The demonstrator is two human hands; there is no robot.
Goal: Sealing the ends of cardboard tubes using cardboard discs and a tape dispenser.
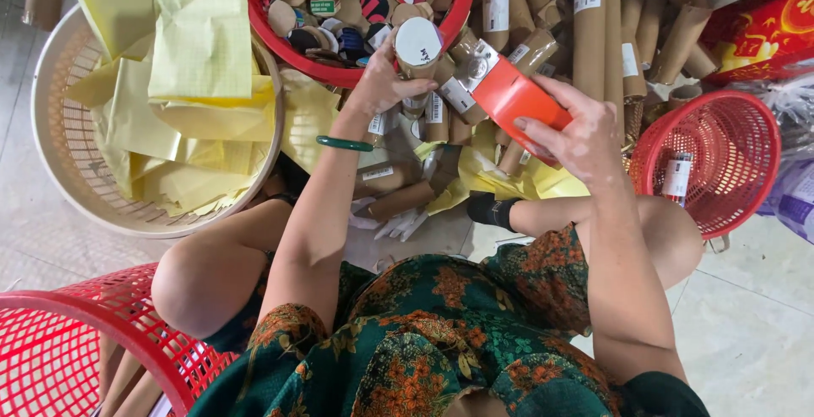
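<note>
My left hand [381, 86] grips a short brown cardboard tube [418, 50] with a white round cap on its end, held upright above a pile of tubes. A green bangle [344, 143] sits on that wrist. My right hand [578, 133] holds an orange-red handheld tool [515, 99] with a silver roller head, which points toward the tube and sits close beside it.
A red basin [458, 5] of round caps and stickers stands at the back. A cream basket [59, 111] with yellow paper sheets is at the left. A small red basket [721, 158] is at the right, another red basket [102, 332] near my left knee. Long cardboard tubes [589, 18] lie behind.
</note>
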